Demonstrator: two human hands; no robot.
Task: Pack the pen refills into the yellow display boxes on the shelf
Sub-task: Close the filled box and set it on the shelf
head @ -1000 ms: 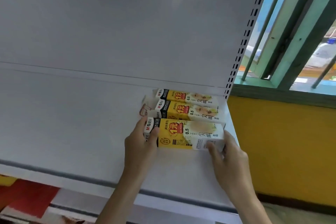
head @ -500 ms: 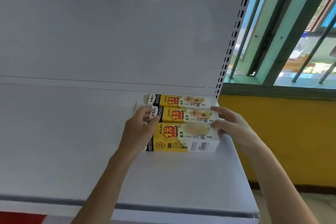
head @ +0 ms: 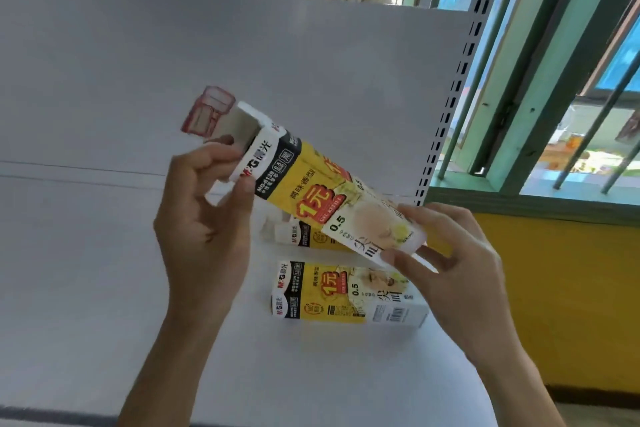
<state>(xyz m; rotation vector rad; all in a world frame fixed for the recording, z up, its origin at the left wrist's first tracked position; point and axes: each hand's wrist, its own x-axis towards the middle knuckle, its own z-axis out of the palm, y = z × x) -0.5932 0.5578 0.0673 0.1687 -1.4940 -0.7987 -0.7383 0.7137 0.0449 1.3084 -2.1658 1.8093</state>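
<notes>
I hold a yellow, white and black display box (head: 311,191) tilted in the air above the shelf. My left hand (head: 204,222) grips its upper left end, where the top flap (head: 207,109) stands open. My right hand (head: 450,263) pinches its lower right end. Two more yellow boxes lie on the white shelf (head: 86,270) below: one near box (head: 346,291) in full view, and one box (head: 304,234) behind it, mostly hidden by the lifted box. No loose pen refills are visible.
A white back panel (head: 242,80) rises behind the shelf, with a perforated metal upright (head: 453,94) at its right edge. Beyond it are a green barred window (head: 554,97), a curtain and a yellow wall (head: 571,288). The shelf's front edge runs along the bottom.
One of the boxes on the shelf has been picked up by both hands and now hangs tilted above the other two. The camera has tipped upward.
</notes>
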